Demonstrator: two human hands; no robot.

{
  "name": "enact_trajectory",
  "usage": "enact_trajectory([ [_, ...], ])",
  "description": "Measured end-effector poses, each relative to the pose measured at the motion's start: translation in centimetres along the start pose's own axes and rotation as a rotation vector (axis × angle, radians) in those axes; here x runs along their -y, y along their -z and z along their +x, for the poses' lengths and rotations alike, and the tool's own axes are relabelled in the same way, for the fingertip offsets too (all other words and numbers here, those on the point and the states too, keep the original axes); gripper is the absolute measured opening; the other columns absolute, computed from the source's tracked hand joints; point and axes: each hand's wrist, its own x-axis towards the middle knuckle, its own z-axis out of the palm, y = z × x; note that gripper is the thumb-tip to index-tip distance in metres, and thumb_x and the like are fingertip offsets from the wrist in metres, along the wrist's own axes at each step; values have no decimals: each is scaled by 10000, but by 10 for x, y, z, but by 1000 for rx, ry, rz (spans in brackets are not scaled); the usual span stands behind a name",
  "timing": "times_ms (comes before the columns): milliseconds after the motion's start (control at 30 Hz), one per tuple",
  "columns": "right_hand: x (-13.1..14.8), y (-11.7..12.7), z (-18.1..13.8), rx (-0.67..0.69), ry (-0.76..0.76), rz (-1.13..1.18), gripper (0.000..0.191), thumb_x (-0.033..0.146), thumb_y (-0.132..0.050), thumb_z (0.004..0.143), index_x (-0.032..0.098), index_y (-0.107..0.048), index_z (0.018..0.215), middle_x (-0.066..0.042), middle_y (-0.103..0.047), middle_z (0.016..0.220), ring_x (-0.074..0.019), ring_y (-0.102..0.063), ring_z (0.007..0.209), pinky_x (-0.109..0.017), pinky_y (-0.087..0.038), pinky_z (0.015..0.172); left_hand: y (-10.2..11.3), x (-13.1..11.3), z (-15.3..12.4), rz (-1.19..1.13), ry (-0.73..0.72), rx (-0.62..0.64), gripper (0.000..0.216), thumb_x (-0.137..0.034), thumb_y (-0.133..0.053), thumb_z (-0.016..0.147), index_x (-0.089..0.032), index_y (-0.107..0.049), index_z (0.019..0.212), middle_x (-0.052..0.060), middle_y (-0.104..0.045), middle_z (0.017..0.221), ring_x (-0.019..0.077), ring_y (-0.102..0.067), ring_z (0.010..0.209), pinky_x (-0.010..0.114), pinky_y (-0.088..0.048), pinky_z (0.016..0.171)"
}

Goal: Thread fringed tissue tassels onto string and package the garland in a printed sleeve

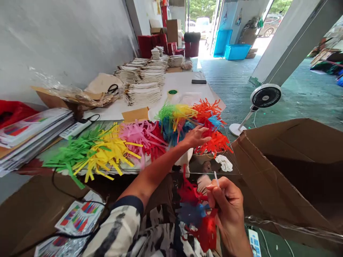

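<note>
My right hand (pixel 229 205) is pinched around a thin white cord (pixel 215 177) whose end sticks up above the fingertips. Below and beside that hand hang paper tassels, one dark red (pixel 190 191), one blue (pixel 191 213) and one bright red (pixel 207 230); how they join the cord is hidden. My left hand (pixel 197 137) reaches over the table with its fingers apart, nearest to the orange-red fringe bundle (pixel 218 142) and the light blue strips (pixel 215 122). Left of it lie blue (pixel 168 130), pink (pixel 139 134), yellow (pixel 109 153) and green (pixel 77 148) bundles.
Stacks of off-white bundles (pixel 144 93) fill the table's far part, with tape (pixel 173 92), a phone (pixel 199 81) and scissors (pixel 113 88) nearby. A large open carton (pixel 268 171) stands at right, a fan (pixel 266 95) behind it. Printed packs (pixel 29 132) are piled at left.
</note>
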Motion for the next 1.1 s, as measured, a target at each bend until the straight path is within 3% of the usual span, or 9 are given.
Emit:
enact_trajectory([
  [167, 0, 7, -1, -39, 20, -51, 285, 461, -780, 943, 202, -799, 824, 17, -604, 558, -90, -511, 493, -212, -403, 512, -23, -5, -2, 5, -112, -2, 517, -445, -664, 1007, -284, -621, 1496, 92, -508, 1667, 271, -569, 1480, 408, -512, 1179],
  [433, -6, 9, 7, -34, -17, -70, 281, 461, -762, 959, 206, -792, 845, 23, -593, 572, -90, -492, 512, -215, -398, 527, -25, -1, -9, 3, -163, 65, 387, -419, -652, 1017, -305, -721, 1380, 35, -624, 1571, 247, -641, 1406, 374, -555, 1120],
  [533, -9, 11, 9, -39, -15, -73, 304, 480, -766, 952, 197, -779, 842, 24, -594, 574, -93, -490, 503, -225, -425, 542, -20, 1, -12, -78, -153, -7, 334, -360, -658, 1012, -271, -758, 1318, 59, -645, 1545, 243, -648, 1392, 367, -532, 1138],
  [633, -8, 10, 8, -52, -17, -93, 331, 501, -770, 945, 192, -780, 827, 18, -600, 579, -94, -490, 499, -231, -435, 542, -6, -1, -33, -243, -126, -182, 270, -306, -654, 1005, -225, -787, 1225, 90, -674, 1497, 217, -718, 1232, 332, -557, 1039],
  [733, 0, 6, 3, -53, 0, -77, 331, 501, -787, 928, 194, -790, 805, 22, -585, 551, -85, -474, 456, -219, -402, 488, 6, -2, -87, -443, -70, -342, 307, -431, -601, 1041, -203, -802, 1002, 72, -788, 1134, 160, -708, 897, 270, -535, 794],
  [833, 9, 5, -10, -48, 22, -54, 279, 467, -804, 919, 212, -799, 805, 19, -595, 560, -80, -478, 434, -205, -340, 426, -5, 9, -171, -582, 61, -245, 599, -552, -488, 1072, -177, -638, 630, 9, -630, 646, 124, -577, 640, 262, -432, 668],
  [933, 11, 9, -28, -50, 39, -73, 229, 432, -786, 942, 234, -795, 827, 15, -611, 595, -87, -486, 452, -222, -348, 437, -39, 39, -270, -553, 260, -74, 716, -682, -446, 1029, -179, -475, 520, -9, -503, 549, 118, -466, 551, 271, -355, 588],
  [1033, 8, 12, -42, -15, 54, -87, 210, 419, -753, 973, 249, -789, 854, 25, -575, 580, -91, -456, 453, -250, -360, 473, -70, 69, -357, -383, 564, -119, 751, -725, -331, 1024, -192, -419, 503, 1, -498, 528, 148, -495, 543, 289, -383, 582],
  [1100, 7, 11, -46, 3, 66, -84, 197, 432, -758, 971, 261, -795, 879, 36, -536, 548, -99, -444, 449, -266, -355, 486, -83, 78, -392, -227, 619, -80, 714, -663, -308, 1041, -205, -477, 521, 8, -575, 561, 185, -590, 587, 315, -462, 623],
])
